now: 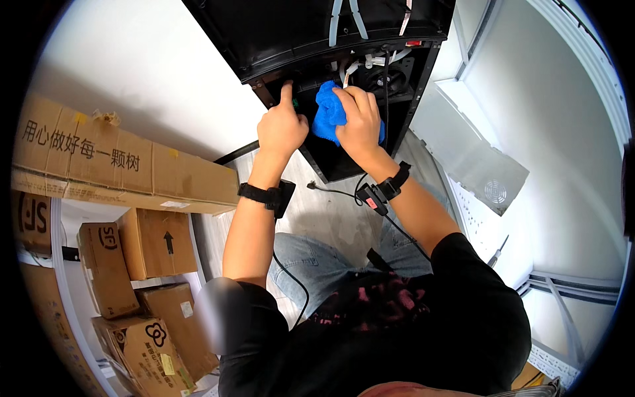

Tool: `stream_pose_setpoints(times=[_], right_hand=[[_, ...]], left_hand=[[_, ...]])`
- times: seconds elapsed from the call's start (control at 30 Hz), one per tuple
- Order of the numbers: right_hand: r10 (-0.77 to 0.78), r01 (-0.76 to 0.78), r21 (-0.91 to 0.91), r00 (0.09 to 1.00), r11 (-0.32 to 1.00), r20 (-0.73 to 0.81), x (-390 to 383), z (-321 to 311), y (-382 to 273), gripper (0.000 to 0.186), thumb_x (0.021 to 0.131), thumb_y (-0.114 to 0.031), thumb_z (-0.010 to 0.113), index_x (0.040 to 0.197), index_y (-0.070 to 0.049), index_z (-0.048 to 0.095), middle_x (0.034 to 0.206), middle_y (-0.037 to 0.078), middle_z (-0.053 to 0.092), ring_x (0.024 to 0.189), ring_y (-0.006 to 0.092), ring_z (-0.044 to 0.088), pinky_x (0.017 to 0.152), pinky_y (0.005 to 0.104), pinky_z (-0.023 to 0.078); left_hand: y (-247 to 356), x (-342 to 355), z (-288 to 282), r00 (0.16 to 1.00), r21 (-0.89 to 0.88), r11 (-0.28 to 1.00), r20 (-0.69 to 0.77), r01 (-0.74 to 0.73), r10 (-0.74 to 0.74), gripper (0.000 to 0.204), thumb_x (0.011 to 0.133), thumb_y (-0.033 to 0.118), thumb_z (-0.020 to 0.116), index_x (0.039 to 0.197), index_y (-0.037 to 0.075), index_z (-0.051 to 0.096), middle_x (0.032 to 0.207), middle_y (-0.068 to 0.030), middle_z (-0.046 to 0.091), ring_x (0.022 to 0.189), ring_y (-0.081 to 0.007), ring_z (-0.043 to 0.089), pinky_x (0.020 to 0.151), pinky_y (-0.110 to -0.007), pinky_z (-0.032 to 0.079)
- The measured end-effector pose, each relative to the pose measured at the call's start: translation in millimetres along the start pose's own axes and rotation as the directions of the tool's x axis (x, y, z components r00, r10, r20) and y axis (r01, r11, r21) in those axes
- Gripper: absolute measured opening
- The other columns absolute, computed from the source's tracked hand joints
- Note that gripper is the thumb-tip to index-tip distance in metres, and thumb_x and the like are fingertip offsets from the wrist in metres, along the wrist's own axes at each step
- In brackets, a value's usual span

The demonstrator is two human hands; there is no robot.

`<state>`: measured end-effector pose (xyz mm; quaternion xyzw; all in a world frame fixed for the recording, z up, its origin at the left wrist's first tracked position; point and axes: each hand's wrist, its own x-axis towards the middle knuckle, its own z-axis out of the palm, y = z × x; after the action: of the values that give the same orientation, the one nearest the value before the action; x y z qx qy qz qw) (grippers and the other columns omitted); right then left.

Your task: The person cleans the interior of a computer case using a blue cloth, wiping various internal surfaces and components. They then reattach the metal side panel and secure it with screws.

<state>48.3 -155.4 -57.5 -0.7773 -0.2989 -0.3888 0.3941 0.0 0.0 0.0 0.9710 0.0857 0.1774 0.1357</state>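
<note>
Okay – we've got the blue cloth [327, 111] pinched in our right hand's [360, 119] grip, upper centre of frame, at the black cabinet [284, 40]. Our left hand [282, 131] extends its index finger by the cabinet's left side – can't tell that grip's state.

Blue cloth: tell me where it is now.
The blue cloth is at the upper centre of the head view, in the right hand, against the open black cabinet, right of the left hand.
</note>
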Motion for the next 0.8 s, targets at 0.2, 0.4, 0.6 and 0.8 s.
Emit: stream_pose_setpoints(times=[0.2,0.4,0.6,0.8], right_hand=[[0.013,-0.01,-0.042,0.998,0.999,0.065,-2,19,-17,0.052,0.061,0.006,0.066,0.112,-0.004,0.064,0.104,0.009,0.055,0.095,0.0297,0.052,0.083,0.0395,0.045],[-0.024,0.041,-0.078,0.979,0.996,0.201,-2,11,-14,0.054,0.06,0.002,0.07,0.113,-0.004,0.066,0.099,0.007,0.054,0.094,0.0274,0.052,0.077,0.0382,0.042],[-0.014,0.039,-0.121,0.979,0.992,0.203,-4,14,-18,0.057,0.059,0.003,0.068,0.116,-0.006,0.067,0.1,0.005,0.054,0.095,0.0264,0.05,0.077,0.039,0.04],[0.02,0.038,-0.192,0.957,0.981,0.288,-17,9,-27,0.067,0.061,0.001,0.07,0.125,-0.017,0.063,0.118,0.014,0.049,0.109,0.036,0.046,0.089,0.0449,0.039]], left_hand=[[-5,0,-10,1.0,0.001,1.0,-0.01,-0.019,0.019,0.072,0.072,0.011,0.062,0.141,0.01,0.04,0.069,-0.021,0.066,0.065,-0.0413,0.065,0.061,-0.049,0.054],[-1,-1,-4,1.0,-0.035,0.999,-0.022,0.002,-0.002,0.07,0.072,0.009,0.06,0.14,0.01,0.042,0.068,-0.022,0.065,0.066,-0.0421,0.064,0.061,-0.048,0.053],[-1,1,-4,1.0,-0.028,1.0,-0.024,0.001,-0.002,0.07,0.073,0.01,0.06,0.141,0.011,0.042,0.068,-0.0208,0.065,0.065,-0.0414,0.064,0.061,-0.048,0.052],[-3,0,-3,1.0,-0.039,0.999,-0.005,0.03,-0.03,0.071,0.073,0.01,0.06,0.141,0.013,0.041,0.07,-0.0188,0.066,0.067,-0.0407,0.065,0.063,-0.048,0.053]])
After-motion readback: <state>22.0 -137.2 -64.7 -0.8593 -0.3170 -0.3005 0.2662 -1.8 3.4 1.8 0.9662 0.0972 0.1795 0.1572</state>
